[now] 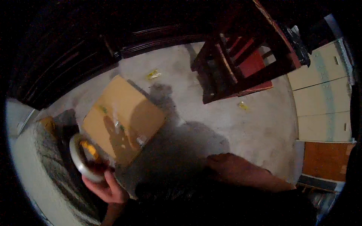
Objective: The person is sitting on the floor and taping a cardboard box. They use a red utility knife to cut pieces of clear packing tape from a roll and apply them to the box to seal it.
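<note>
My left hand (107, 187) grips a round thing with a shiny pale rim (77, 158), perhaps a shallow bowl or a roll. It is tilted, and an orange piece (89, 148) shows in its dark middle. Just beyond it lies a brown cardboard box or board (109, 94) on the floor. Shadows fall across its top, where small clear and green bits (117, 124) show. My right hand (218, 161) is dim and in shadow above the floor, its forearm coming in from the lower right. Its fingers cannot be made out.
A dark wooden chair (222, 88) with a red seat stands at the far right. Cream drawers (320, 96) line the right side, dark wooden furniture (158, 43) the back. Yellow and clear wrappers (154, 74) lie on the grey floor (264, 120). Draped cloth (56, 169) is at left.
</note>
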The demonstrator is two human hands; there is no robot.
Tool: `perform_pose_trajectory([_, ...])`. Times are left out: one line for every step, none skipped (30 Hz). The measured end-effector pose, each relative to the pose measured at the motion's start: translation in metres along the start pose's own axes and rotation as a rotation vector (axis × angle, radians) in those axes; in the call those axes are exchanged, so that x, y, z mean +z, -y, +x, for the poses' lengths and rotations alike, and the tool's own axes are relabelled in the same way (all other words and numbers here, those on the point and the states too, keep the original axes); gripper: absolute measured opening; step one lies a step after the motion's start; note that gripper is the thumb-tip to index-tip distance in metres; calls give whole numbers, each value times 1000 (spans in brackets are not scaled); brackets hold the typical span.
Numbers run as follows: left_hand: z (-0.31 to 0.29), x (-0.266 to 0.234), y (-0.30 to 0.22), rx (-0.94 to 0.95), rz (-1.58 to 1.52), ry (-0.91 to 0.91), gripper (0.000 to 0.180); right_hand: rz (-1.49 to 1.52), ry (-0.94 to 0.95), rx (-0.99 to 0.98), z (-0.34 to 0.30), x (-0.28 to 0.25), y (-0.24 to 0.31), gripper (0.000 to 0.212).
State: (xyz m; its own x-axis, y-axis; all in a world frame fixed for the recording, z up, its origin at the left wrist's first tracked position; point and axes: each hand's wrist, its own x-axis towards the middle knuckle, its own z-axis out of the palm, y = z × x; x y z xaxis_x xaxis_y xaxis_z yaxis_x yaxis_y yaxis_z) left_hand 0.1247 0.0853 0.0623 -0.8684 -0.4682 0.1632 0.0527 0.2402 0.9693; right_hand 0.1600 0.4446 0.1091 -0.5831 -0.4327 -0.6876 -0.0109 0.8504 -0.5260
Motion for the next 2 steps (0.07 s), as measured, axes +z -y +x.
perform_pose_trajectory([-7,-6,11,-5,30,41,72,57,38,20,-1,-17,17,50])
perform_pose_trajectory([-9,1,9,-21,28,43,72,86,51,17,0,-25,23,51])
